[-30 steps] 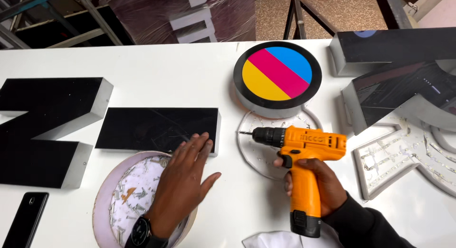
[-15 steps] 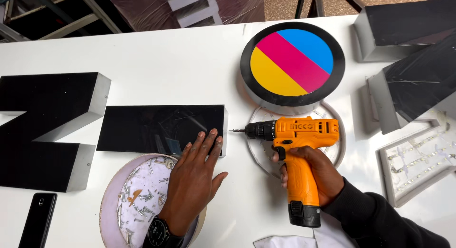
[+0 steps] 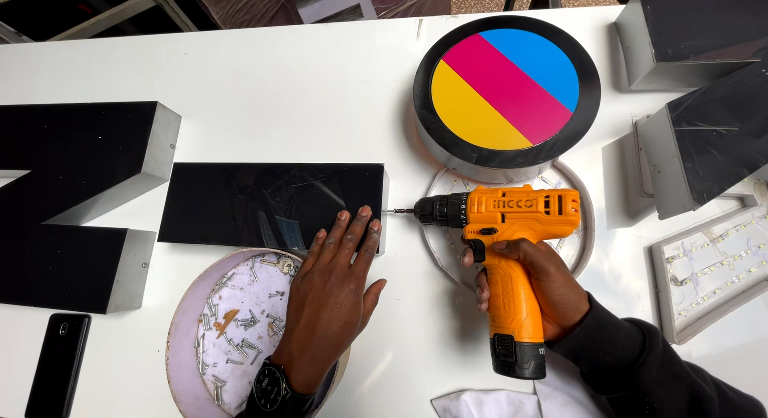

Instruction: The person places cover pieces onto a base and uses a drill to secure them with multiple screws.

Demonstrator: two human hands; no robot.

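My right hand (image 3: pixel 534 284) grips the handle of an orange cordless drill (image 3: pixel 506 226). Its bit points left and touches the right side wall of a flat black rectangular sign box (image 3: pixel 256 198). My left hand (image 3: pixel 332 294), wearing a black wristwatch, lies flat with fingers spread, fingertips pressing on the box's lower right corner. The palm rests partly over a round white tray (image 3: pixel 228 326) holding several loose screws.
A round sign with yellow, pink and blue stripes (image 3: pixel 506 84) sits behind the drill, over a clear round base (image 3: pixel 572 226). A large black letter (image 3: pixel 72 194) lies at left, a black phone (image 3: pixel 58 362) at bottom left, grey-walled black letters (image 3: pixel 704 138) and an LED panel (image 3: pixel 712 270) at right.
The drill has moved left until its bit meets the black box's side. My left hand has slid up onto the box's corner. The view has shifted closer.
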